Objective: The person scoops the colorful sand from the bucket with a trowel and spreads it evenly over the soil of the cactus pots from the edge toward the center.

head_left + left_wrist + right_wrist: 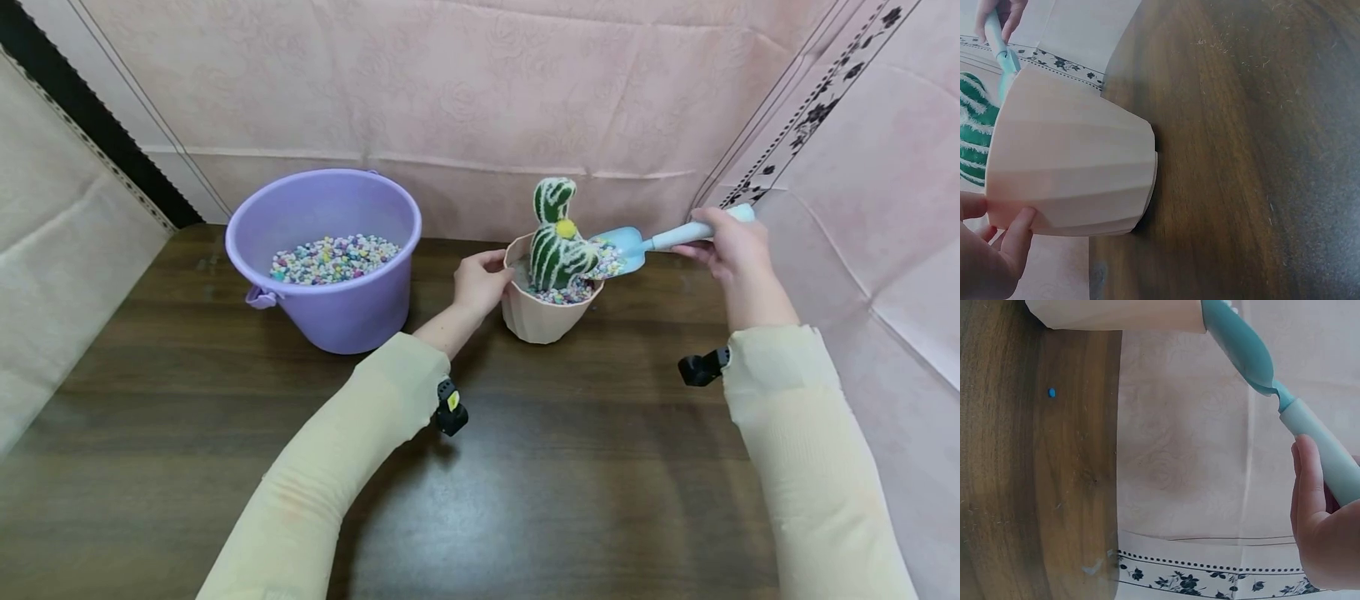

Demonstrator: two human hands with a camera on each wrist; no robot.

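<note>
A cream ribbed flower pot (543,320) stands on the table, with a green knitted cactus (556,260) bearing a yellow flower upright inside. Small multicoloured pebbles (572,292) lie around the cactus base. My left hand (480,286) pinches the pot's left rim between thumb and fingers, as the left wrist view shows at the pot wall (1072,150). In my right hand (738,246) I grip the pale handle of a light blue trowel (632,248). Its blade tilts over the pot's right rim, carrying pebbles that reach down beside the cactus.
Left of the pot stands a purple bucket (345,321), partly filled with similar pebbles (333,259). One blue pebble (1052,392) lies on the wooden table (525,500) near the pot. Pink patterned cloth (465,92) hangs behind and along the sides.
</note>
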